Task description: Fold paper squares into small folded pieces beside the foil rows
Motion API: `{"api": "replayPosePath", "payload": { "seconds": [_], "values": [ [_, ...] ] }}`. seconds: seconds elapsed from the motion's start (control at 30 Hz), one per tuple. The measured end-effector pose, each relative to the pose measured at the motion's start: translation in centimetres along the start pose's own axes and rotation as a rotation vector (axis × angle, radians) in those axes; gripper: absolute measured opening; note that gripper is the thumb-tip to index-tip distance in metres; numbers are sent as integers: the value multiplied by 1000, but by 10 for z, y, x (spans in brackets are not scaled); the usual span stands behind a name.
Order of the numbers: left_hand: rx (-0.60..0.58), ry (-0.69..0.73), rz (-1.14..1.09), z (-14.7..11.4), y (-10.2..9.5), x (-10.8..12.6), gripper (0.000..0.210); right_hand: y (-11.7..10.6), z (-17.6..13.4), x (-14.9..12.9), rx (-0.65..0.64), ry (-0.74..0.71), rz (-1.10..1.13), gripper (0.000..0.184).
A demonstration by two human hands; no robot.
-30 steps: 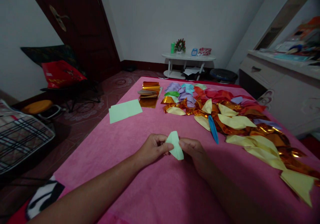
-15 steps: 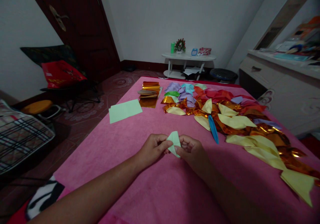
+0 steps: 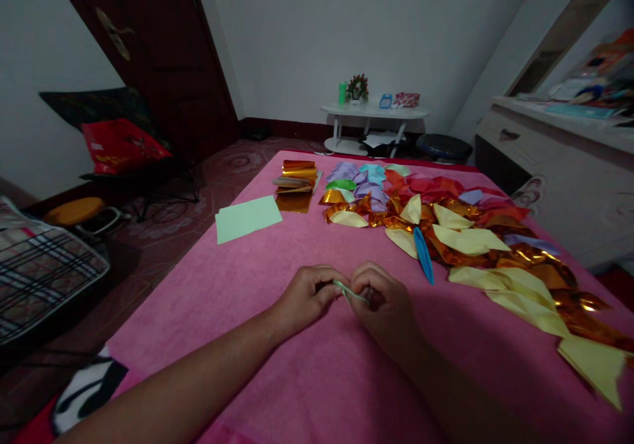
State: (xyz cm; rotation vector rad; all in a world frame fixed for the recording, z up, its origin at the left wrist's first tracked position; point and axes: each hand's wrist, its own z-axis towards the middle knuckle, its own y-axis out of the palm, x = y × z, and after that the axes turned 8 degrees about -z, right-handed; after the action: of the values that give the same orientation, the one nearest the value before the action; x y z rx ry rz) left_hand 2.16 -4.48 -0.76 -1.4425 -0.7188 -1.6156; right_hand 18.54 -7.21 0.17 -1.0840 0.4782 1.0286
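Between my two hands is a small folded piece of light green paper (image 3: 349, 292), seen nearly edge-on. My left hand (image 3: 311, 293) pinches its left end between thumb and fingers. My right hand (image 3: 380, 297) grips the right end, its fingers curled and hiding part of the paper. Both hands are low over the pink cloth (image 3: 297, 378) in the middle. Farther forward and to the left lie flat light green sheets (image 3: 248, 219), slightly fanned. A blue folded paper piece (image 3: 423, 255) lies to the right, beyond my right hand.
A stack of gold foil sheets (image 3: 296, 202) lies near the far edge. Folded pieces in yellow paper (image 3: 510, 292), gold foil, red and purple spread over the right side. A chair with a red bag (image 3: 121, 145) stands left, a white side table (image 3: 371, 110) behind, a drawer cabinet (image 3: 564, 160) right.
The green paper has turned from showing its broad face to nearly edge-on. My right hand has rolled and curled over it, closer to my left hand.
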Motion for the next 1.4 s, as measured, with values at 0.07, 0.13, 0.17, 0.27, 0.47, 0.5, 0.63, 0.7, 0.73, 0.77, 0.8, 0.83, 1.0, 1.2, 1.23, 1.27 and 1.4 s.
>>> {"api": "replayPosePath", "payload": {
  "seconds": [0.07, 0.13, 0.17, 0.27, 0.47, 0.5, 0.63, 0.7, 0.73, 0.77, 0.8, 0.83, 1.0, 1.2, 1.23, 1.27, 1.4],
  "values": [
    [13, -12, -18, 0, 0, -1, 15, 0, 0, 1, 1, -25, 2, 19],
    [28, -23, -37, 0, 1, -2, 14, 0, -1, 1, -9, -36, 17, 19],
    [35, -27, -44, -1, 1, -2, 14, 0, -1, 1, -18, -41, 33, 19],
    [62, -31, -55, -1, 1, -4, 12, 0, -1, 1, -50, -67, 89, 17],
    [82, -49, -106, -2, 1, -6, 16, -3, -5, 0, -177, -56, 151, 21],
    [77, -50, -115, -2, 1, -6, 16, -3, -6, 0, -190, -53, 163, 21],
    [63, -46, -125, -1, 1, -4, 12, -4, -6, 1, -220, -48, 206, 14],
    [59, -51, -124, -1, 1, -4, 11, -4, -5, 2, -219, -45, 219, 12],
    [57, -52, -122, -1, 1, -4, 11, -4, -5, 2, -218, -43, 223, 12],
    [54, -53, -119, -1, 1, -4, 11, -3, -4, 3, -219, -39, 227, 12],
    [52, -53, -117, -1, 1, -4, 11, -3, -4, 4, -222, -36, 233, 12],
    [49, -52, -117, -1, 1, -4, 12, -3, -4, 4, -225, -34, 240, 11],
    [37, -62, -126, -1, 0, -3, 14, -4, -6, 6, -230, -30, 276, 13],
    [20, -71, -108, -1, 0, -3, 16, -5, -3, 7, -241, -23, 274, 30],
    [21, -70, -109, -1, 0, -2, 17, -5, -2, 7, -252, -15, 276, 30],
    [21, -69, -110, -1, 0, -2, 17, -5, -2, 6, -266, -5, 278, 31],
    [0, -60, -105, -1, 1, 0, 21, -6, -1, 5, -302, 18, 278, 33]
  ]
}}
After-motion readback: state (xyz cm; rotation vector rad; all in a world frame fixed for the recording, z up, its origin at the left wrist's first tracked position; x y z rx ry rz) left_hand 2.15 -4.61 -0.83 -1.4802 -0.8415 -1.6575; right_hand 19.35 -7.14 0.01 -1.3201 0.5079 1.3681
